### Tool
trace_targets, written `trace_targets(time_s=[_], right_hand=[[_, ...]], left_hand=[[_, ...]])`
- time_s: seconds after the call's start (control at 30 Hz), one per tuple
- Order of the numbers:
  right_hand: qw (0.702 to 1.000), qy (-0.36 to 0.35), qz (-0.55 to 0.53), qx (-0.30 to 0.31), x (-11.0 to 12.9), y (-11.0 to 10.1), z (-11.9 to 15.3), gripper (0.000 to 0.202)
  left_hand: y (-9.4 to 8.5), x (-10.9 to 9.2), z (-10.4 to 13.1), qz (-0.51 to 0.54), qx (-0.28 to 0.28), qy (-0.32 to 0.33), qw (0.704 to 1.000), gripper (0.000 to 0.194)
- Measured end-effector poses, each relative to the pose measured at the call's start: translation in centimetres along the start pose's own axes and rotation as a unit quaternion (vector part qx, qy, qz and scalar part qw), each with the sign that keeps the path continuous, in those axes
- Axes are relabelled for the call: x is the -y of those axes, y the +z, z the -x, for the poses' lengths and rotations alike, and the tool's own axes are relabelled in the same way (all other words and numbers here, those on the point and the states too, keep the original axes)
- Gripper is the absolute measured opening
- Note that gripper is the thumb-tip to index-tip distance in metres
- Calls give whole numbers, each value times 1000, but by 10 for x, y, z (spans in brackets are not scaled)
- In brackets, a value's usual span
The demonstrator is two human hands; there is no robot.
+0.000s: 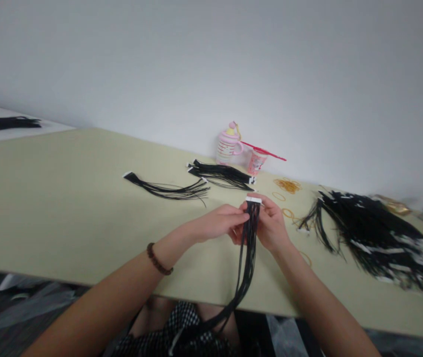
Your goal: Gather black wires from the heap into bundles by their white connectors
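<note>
Both hands are at a black wire harness [250,253] with a white connector [253,200] on its upper end. My left hand [230,223] pinches the wires just below the connector from the left. Around the connector end from behind and the right curls my right hand [271,223], its fingertips partly hidden. The loose wires hang down over the table edge to the lap. Beyond my hands lie a single harness [163,190] on the left and a small bundle of harnesses [222,173] in the middle.
A large heap of black harnesses [378,228] covers the table's right side. Yellow rubber bands [288,186] lie between it and my hands. By the wall stand a pink lidded mug [227,146] and a pink cup [257,161], with a red stick [265,150] across it.
</note>
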State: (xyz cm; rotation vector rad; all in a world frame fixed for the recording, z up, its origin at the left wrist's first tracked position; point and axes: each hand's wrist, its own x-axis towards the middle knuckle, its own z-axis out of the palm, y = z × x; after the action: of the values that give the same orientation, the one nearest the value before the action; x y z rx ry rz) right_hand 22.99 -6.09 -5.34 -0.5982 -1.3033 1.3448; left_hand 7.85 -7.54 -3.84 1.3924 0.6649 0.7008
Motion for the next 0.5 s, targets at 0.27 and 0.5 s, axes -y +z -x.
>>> trace_targets(time_s=[0.27, 0.5], right_hand=[[1000, 4, -12, 14, 1, -3, 0, 33], [1000, 2, -16, 8, 0, -4, -1, 27]], left_hand=[[-2, 0, 0, 19, 24, -8, 999, 35], [0, -3, 2, 1, 28, -15, 1000, 38]])
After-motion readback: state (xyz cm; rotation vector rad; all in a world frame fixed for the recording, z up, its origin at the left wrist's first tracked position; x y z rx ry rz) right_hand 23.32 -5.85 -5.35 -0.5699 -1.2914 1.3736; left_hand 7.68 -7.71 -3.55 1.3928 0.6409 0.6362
